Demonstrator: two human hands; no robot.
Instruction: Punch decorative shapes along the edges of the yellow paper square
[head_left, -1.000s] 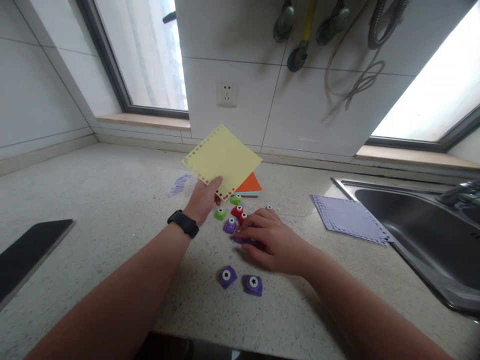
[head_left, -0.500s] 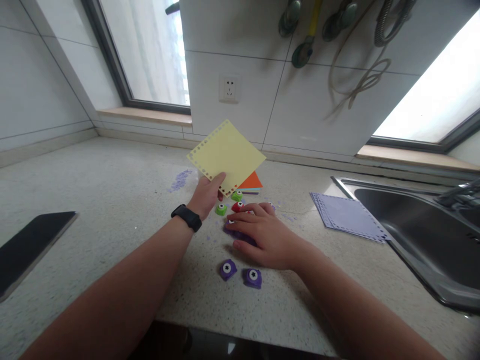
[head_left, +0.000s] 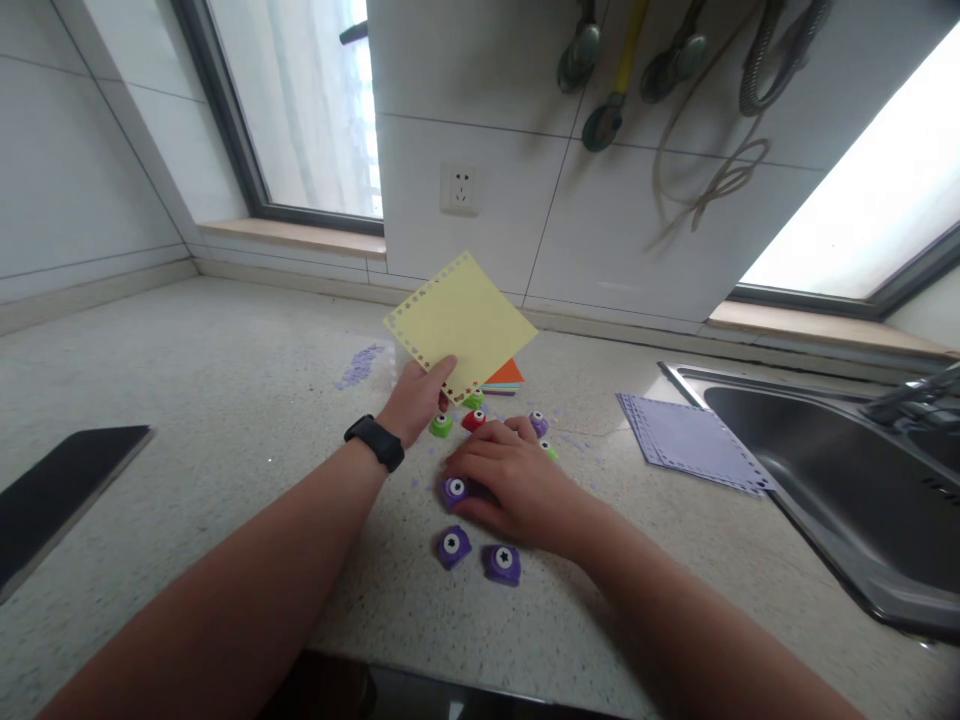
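My left hand (head_left: 420, 400) pinches the lower corner of a yellow sheet of paper (head_left: 469, 325), held up at a tilt, with small shapes punched along two of its edges. My right hand (head_left: 510, 485) is curled on the counter, thumb and fingers about a purple craft punch (head_left: 454, 490) with a star on its white button. Closer to me sit two more purple punches (head_left: 453, 546). Beyond the right hand are a red punch (head_left: 474, 420), a green punch (head_left: 441, 426) and another purple punch (head_left: 537, 423). The right palm hides part of the counter.
Orange paper (head_left: 506, 374) tops a coloured stack behind the yellow sheet. Punched lilac sheets (head_left: 690, 440) lie at the right, overlapping the rim of a steel sink (head_left: 840, 500). Purple paper bits (head_left: 360, 366) are scattered at the left. A dark flat object (head_left: 67, 490) lies far left.
My right hand has drawn slightly toward me and its fingers have curled around a purple punch, which shows nearer me. The left hand still holds the yellow sheet; the view has shifted slightly.
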